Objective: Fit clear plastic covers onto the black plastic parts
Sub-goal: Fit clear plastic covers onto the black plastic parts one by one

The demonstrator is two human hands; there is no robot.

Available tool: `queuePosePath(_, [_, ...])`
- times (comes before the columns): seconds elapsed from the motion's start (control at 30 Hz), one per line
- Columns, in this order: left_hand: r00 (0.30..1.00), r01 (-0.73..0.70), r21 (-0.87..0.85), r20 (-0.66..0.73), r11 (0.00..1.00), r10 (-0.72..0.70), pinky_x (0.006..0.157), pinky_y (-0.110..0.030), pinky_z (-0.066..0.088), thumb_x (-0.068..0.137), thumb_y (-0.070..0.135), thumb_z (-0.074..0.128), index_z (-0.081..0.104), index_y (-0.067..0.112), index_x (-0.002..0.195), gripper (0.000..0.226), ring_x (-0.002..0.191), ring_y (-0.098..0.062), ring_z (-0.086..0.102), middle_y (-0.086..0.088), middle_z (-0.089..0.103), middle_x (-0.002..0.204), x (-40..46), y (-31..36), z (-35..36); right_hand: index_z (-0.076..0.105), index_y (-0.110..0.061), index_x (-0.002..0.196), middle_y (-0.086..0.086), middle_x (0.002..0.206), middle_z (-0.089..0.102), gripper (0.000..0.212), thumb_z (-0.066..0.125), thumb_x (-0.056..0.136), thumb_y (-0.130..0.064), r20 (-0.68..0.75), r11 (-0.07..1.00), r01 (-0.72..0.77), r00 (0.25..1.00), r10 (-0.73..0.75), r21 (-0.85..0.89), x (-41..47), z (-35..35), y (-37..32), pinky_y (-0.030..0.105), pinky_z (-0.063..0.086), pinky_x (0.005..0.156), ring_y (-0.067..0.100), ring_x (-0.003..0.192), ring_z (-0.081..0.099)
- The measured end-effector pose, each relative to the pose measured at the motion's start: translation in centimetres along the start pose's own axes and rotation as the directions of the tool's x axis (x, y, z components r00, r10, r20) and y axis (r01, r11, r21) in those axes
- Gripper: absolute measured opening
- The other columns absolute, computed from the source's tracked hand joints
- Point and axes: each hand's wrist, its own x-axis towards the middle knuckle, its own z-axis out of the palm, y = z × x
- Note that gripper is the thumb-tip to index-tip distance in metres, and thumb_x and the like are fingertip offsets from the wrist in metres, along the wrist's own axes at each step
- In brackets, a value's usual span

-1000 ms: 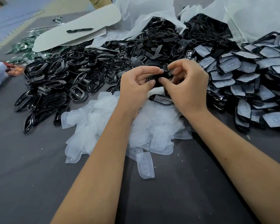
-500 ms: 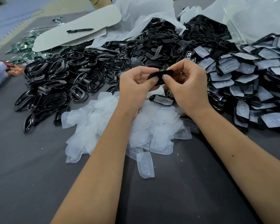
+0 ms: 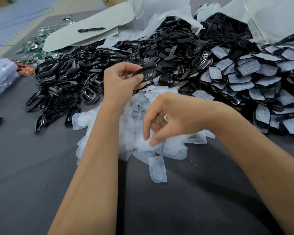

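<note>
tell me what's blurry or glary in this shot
Head view: the right hand is motion-blurred over the clear cover pile; the left hand and its black part are sharper; the plastic bags wash out pale; straight edges bow from wide-angle distortion.

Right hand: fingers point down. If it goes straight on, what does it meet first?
Most likely the pile of clear covers directly under the right hand; its fingertips look almost on it, though blur hides contact.
</note>
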Motion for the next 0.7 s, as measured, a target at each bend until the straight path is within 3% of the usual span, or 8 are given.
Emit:
queuePosePath(0.13, [1.0, -0.001, -0.006, 0.002, 1.0, 0.001, 0.07, -0.026, 0.061, 0.085, -0.015, 0.071, 0.073, 0.007, 0.088, 0.022, 0.081, -0.023, 0.069, -0.015, 0.069, 0.088, 0.0, 0.0, 0.0, 0.08, -0.029, 0.1, -0.002, 0.064, 0.065, 0.027, 0.092, 0.077, -0.022, 0.287, 0.993, -0.036, 0.956, 0.067, -0.114, 0.7, 1.7, -1.8, 0.013, 0.039, 0.054, 0.003, 0.051, 0.05])
queuePosePath(0.3, [1.0, 0.008, -0.004, 0.014, 1.0, -0.008, 0.071, -0.027, 0.061, 0.085, -0.013, 0.072, 0.075, 0.009, 0.086, 0.022, 0.074, -0.017, 0.068, -0.009, 0.068, 0.079, -0.1, -0.1, 0.3, 0.076, -0.028, 0.087, -0.019, 0.048, 0.053, 0.019, 0.09, 0.075, -0.023, 0.256, 0.941, -0.069, 0.953, 0.16, -0.331, 1.4, 3.1, -2.2, 0.022, 0.046, 0.059, -0.002, 0.052, 0.053])
queuePosePath(0.4, [1.0, 0.006, 0.002, 0.022, 1.0, -0.006, 0.07, -0.026, 0.061, 0.085, -0.013, 0.073, 0.075, 0.01, 0.086, 0.023, 0.073, -0.014, 0.07, -0.001, 0.072, 0.074, -0.2, -0.2, 0.5, 0.077, -0.021, 0.079, -0.019, 0.048, 0.054, 0.012, 0.088, 0.077, -0.016, 0.281, 0.956, -0.06, 0.949, 0.144, -0.286, 1.3, 2.8, -2.0, 0.014, 0.041, 0.054, -0.003, 0.052, 0.053])
queuePosePath(0.53, [1.0, 0.001, 0.007, 0.019, 1.0, -0.001, 0.069, -0.025, 0.061, 0.085, -0.013, 0.072, 0.074, 0.009, 0.085, 0.023, 0.073, -0.014, 0.072, 0.001, 0.074, 0.073, -0.3, -0.2, 0.6, 0.07, -0.008, 0.084, -0.009, 0.068, 0.066, 0.011, 0.08, 0.088, -0.006, 0.19, 1.0, 0.019, 0.982, -0.023, 0.024, 0.3, 1.1, -0.8, 0.013, 0.044, 0.061, 0.0, 0.059, 0.056])
queuePosePath(0.63, [1.0, -0.015, 0.032, 0.027, 0.999, 0.014, 0.063, -0.021, 0.058, 0.084, -0.013, 0.072, 0.073, 0.01, 0.085, 0.023, 0.067, -0.011, 0.072, 0.007, 0.072, 0.067, -0.4, 0.0, 0.8, 0.059, -0.003, 0.085, 0.023, 0.076, 0.067, 0.017, 0.075, 0.093, -0.002, -0.108, 0.913, 0.074, 0.994, -0.033, 0.401, -0.4, -0.2, 1.4, 0.023, 0.043, 0.05, 0.019, 0.056, 0.055])
queuePosePath(0.7, [0.998, -0.03, 0.066, 0.049, 0.997, 0.027, 0.059, -0.018, 0.055, 0.084, -0.012, 0.072, 0.072, 0.01, 0.085, 0.022, 0.062, -0.008, 0.07, 0.006, 0.071, 0.066, -0.5, 0.2, 1.1, 0.055, -0.008, 0.08, 0.025, 0.074, 0.062, 0.022, 0.073, 0.089, -0.001, -0.331, 0.79, 0.171, 0.943, 0.043, 0.589, -0.5, -0.4, 2.9, 0.021, 0.036, 0.042, 0.018, 0.051, 0.051])
